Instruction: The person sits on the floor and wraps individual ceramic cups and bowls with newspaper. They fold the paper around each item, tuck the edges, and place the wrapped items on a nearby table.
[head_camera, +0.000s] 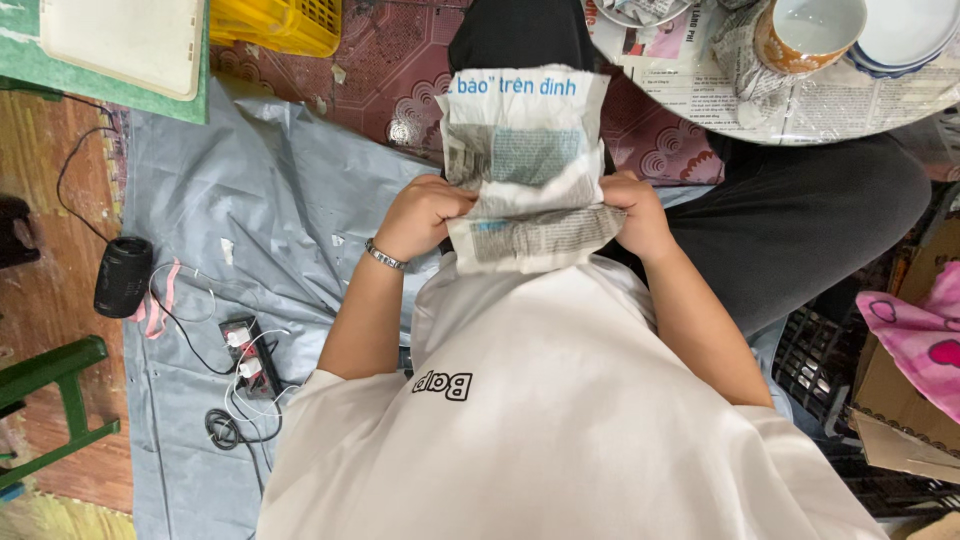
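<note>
I see both fists, left hand (425, 212) and right hand (638, 212), clenched on a crumpled newspaper sheet (527, 165) at frame centre. A grey tarpaulin (240, 190) covers the floor at left, and a newspaper-covered round table (800, 95) with bowls fills the upper right.

Can't see what newspaper bundle (527, 165) wraps; contents fully covered. My left hand (425, 212) and right hand (635, 212): fingertips buried in paper folds, grip shape unclear. My lap hidden under white shirt (540, 420). Bowl (808, 32) on round table (800, 105) cut by top edge; stacked plates (910, 35) cut too. Yellow basket (275, 22) and white tray (120, 40) cropped at top. Pink cloth (920, 335) and cardboard box (900, 410) run off right edge. Green stool (50, 395) partly out left. Black thing (15, 230) at left edge: can't identify.
</note>
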